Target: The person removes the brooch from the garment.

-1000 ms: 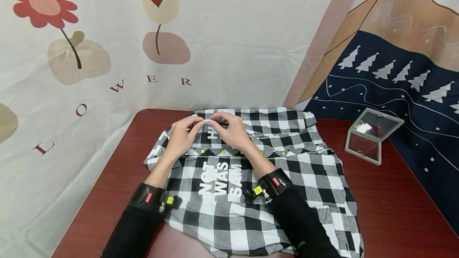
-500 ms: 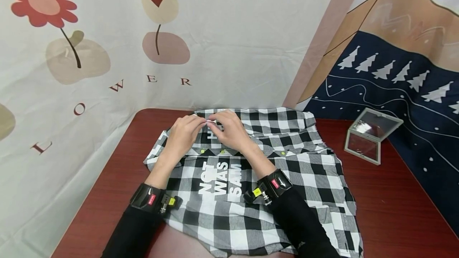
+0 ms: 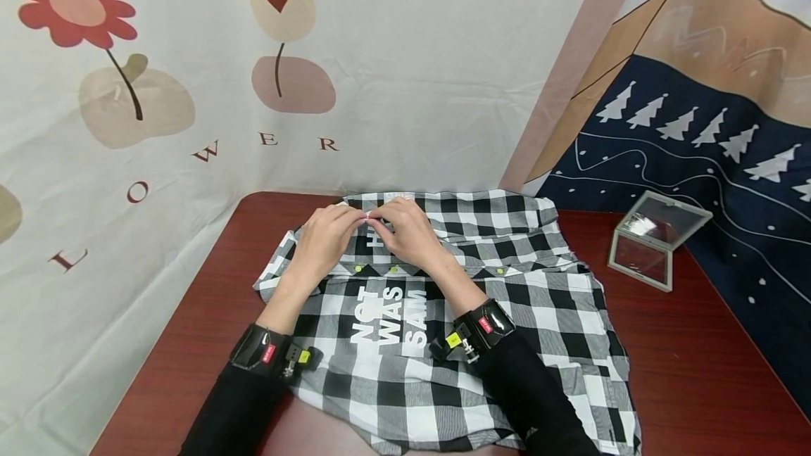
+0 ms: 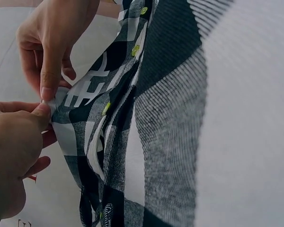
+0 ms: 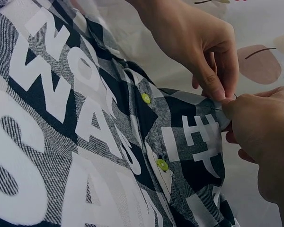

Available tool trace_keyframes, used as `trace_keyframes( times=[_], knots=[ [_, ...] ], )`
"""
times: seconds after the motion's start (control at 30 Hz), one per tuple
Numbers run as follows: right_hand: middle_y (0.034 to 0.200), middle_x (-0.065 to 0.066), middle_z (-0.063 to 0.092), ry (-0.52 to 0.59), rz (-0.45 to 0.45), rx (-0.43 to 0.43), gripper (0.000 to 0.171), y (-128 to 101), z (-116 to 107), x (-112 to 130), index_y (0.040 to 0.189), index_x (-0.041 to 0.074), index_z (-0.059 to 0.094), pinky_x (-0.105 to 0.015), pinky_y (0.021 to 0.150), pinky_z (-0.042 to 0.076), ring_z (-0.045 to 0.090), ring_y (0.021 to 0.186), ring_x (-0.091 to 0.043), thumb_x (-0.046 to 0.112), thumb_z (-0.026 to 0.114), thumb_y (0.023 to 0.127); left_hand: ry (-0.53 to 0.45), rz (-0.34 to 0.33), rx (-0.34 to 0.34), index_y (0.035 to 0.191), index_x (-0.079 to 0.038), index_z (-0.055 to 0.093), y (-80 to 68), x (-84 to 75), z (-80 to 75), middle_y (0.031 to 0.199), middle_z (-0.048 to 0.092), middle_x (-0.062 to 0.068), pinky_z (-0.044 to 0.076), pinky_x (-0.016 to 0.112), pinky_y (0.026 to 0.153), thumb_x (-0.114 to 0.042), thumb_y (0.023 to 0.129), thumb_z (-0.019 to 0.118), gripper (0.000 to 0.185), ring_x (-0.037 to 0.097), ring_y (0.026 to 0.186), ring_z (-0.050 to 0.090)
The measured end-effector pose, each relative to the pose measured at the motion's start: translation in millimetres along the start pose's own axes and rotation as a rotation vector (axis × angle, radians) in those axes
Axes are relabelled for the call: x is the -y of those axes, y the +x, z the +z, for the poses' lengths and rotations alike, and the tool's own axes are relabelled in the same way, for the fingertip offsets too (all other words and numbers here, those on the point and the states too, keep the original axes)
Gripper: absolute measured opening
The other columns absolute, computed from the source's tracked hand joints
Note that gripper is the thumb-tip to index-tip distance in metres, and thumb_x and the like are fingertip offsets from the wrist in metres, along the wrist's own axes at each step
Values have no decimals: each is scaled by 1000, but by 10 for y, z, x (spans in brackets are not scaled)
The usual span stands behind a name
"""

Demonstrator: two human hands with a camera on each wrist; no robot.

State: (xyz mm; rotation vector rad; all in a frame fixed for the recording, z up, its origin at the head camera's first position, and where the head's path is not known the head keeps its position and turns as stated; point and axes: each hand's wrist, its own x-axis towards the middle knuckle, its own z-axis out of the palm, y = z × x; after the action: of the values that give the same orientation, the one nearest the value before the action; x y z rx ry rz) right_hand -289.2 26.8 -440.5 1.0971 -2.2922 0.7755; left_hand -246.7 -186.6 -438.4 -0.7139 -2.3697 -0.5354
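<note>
A black-and-white checked shirt (image 3: 532, 315) with white lettering and yellow-green buttons lies spread over the table. At its far part, my left hand (image 3: 322, 241) and right hand (image 3: 408, 234) meet with their fingertips together. In the left wrist view, the left hand (image 4: 14, 146) pinches the shirt's edge (image 4: 60, 98) between thumb and finger. Just beside it, the right hand (image 4: 57, 42) pinches the same bit of cloth from above. The right wrist view has the left hand (image 5: 203, 52) and right hand (image 5: 262, 127) close over the lettered cloth (image 5: 199, 137); the pinched spot is mostly hidden by fingers.
An opened, hinged square case (image 3: 641, 259) with clear panels stands on the reddish-brown table (image 3: 703, 343) to the right. A pale flower-print curtain (image 3: 412, 90) hangs behind the table. Dark blue cloth with white trees (image 3: 674, 125) hangs at the right.
My fingertips have drawn together; the thin white strip that showed between them a second ago is now nearly covered. The left hand has turned slightly inward. The shirt lies almost the same.
</note>
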Motion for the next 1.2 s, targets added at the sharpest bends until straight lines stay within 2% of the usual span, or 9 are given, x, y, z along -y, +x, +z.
trace_keyframes(
  times=[0.2,0.53,0.63,0.8,0.97,1.2],
  knots=[
    [101,-8,87,-1,-5,-8,12,-6,7,-8,109,7,88,-43,95,63,79,99,-25,17,81,107,-42,13,-3,120,-2,84,9,5,3,114,86,14,60,55,115,-7,106,77,16,35,111,81],
    [99,-9,86,16,-18,-32,12,-7,-5,-4,106,5,87,-43,91,63,79,94,-26,16,81,106,-100,-11,29,122,-2,82,18,30,7,120,84,16,62,54,110,-8,109,74,17,37,115,79],
    [99,-10,86,29,-20,-52,12,-9,5,-11,106,4,87,-43,91,64,79,94,-26,15,82,105,-155,-47,57,130,-2,80,11,48,3,128,82,17,63,55,106,-10,111,72,22,37,120,78],
    [100,-12,85,59,-22,-97,11,-19,24,-36,105,3,87,-43,92,64,79,96,-28,13,83,104,-302,-143,100,145,-3,74,-14,92,12,144,76,18,62,57,110,-13,112,73,35,38,134,73],
    [99,-13,85,97,-29,-128,9,-22,40,-62,104,2,87,-44,93,65,79,96,-29,10,83,103,-396,-201,92,149,-2,71,-33,117,27,143,75,20,60,59,111,-12,113,70,37,39,133,73],
    [99,-12,86,118,-40,-165,7,-27,67,-97,105,3,88,-44,94,65,80,97,-29,8,83,102,-439,-253,69,149,-2,70,-45,118,22,141,75,22,60,63,108,-12,114,68,37,41,130,74]
  ],
)
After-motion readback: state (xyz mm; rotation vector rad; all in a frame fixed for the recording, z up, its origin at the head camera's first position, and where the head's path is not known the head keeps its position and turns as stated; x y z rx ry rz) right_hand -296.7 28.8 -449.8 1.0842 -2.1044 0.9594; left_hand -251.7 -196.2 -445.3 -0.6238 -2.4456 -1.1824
